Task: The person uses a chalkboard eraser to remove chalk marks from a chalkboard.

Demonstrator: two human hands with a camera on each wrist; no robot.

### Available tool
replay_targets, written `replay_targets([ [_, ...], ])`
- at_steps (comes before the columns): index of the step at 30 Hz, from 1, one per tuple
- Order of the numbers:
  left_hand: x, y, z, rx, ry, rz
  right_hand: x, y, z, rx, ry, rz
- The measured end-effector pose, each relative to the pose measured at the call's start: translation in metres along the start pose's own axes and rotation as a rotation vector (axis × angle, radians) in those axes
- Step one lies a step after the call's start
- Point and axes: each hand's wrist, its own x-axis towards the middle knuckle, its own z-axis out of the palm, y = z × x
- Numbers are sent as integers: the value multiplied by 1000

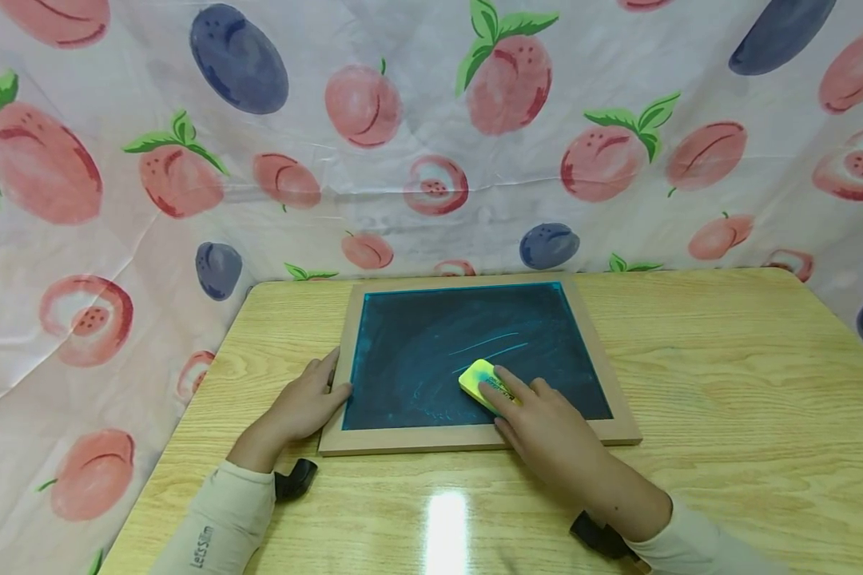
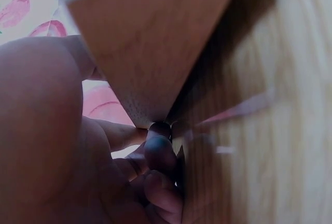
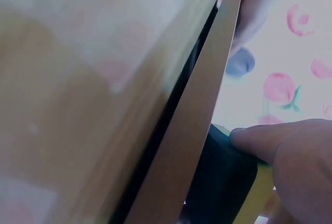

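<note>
Yellow eraser (image 1: 483, 379), blue-streaked black chalkboard (image 1: 410, 343), tan table (image 1: 733, 375), white cloth (image 1: 403, 40) with pink fruit (image 1: 363, 106)

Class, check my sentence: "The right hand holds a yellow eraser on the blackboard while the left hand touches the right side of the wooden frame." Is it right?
Not quite: the left hand touches the left side of the wooden frame, not the right, as the head view shows. The rest stands.
</note>
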Motion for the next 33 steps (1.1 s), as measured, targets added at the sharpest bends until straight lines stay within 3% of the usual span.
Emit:
replay_targets([
  [5,-1,2,-1,-1,-1,3,-1,-15,-1,16,-37,-53],
  [13,-1,3,-2,-4,-3,-4,-2,-21,-1,22,-46,-59],
  [24,-1,4,-2,2,-4,-5,0,-14,-6,-6,-79,-11],
  [33,-1,4,-3,-8,-5,4,3,12,-9,-31,0,43],
])
